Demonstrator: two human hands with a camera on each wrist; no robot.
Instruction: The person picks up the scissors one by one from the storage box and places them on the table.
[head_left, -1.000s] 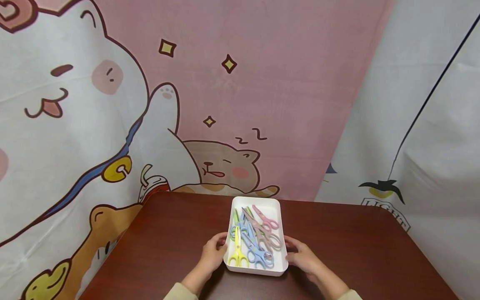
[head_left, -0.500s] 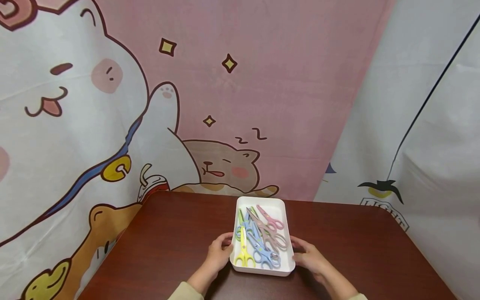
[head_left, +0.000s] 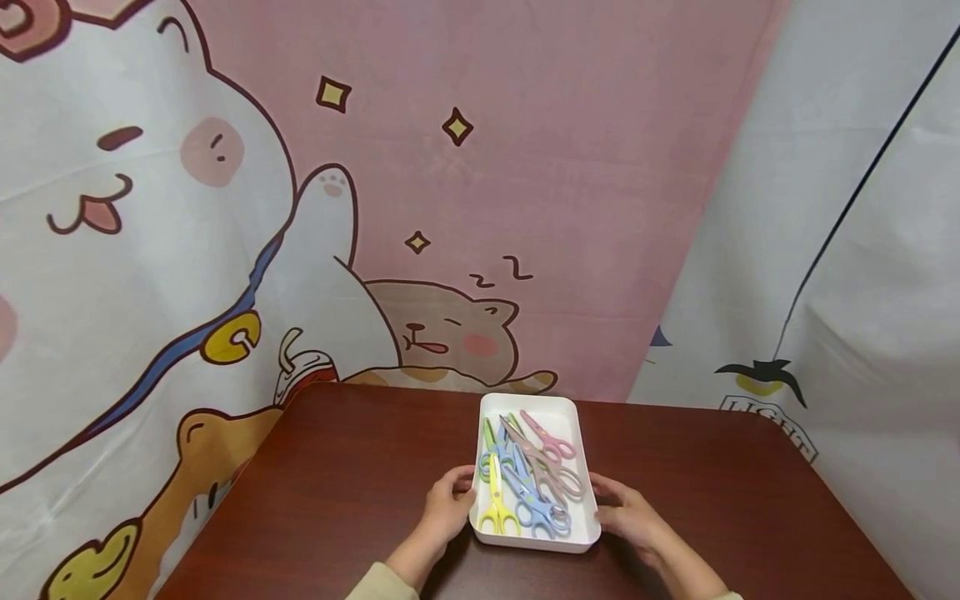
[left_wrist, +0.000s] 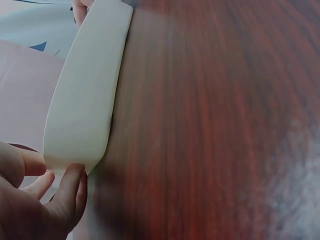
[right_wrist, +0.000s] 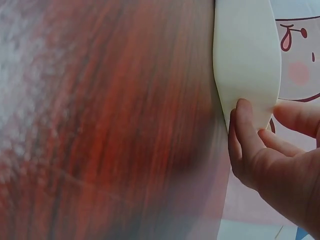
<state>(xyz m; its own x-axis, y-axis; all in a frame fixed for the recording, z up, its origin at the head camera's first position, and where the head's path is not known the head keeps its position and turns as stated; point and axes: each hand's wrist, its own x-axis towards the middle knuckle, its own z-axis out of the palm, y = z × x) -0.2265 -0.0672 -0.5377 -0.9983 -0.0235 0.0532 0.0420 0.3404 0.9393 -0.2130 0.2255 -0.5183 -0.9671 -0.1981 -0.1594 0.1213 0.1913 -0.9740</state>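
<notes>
A white rectangular tray is at the middle of the brown table, with a hand at each short-of-front side. My left hand holds its left side; in the left wrist view thumb and fingers meet the tray wall near a corner. On the opposite side my right hand grips the wall, fingertips pressed to the tray in the right wrist view. Inside lie several scissors: yellow scissors at front left, blue scissors, mauve scissors and pink scissors, partly overlapping, plus green ones behind.
The dark reddish-brown table reaches back to a cloth backdrop printed with cartoon animals. At the right hangs a white cloth section with a dark line drawn on it.
The tray with its scissors has moved to the right along the table, both hands moving with it and keeping their hold on its sides.
</notes>
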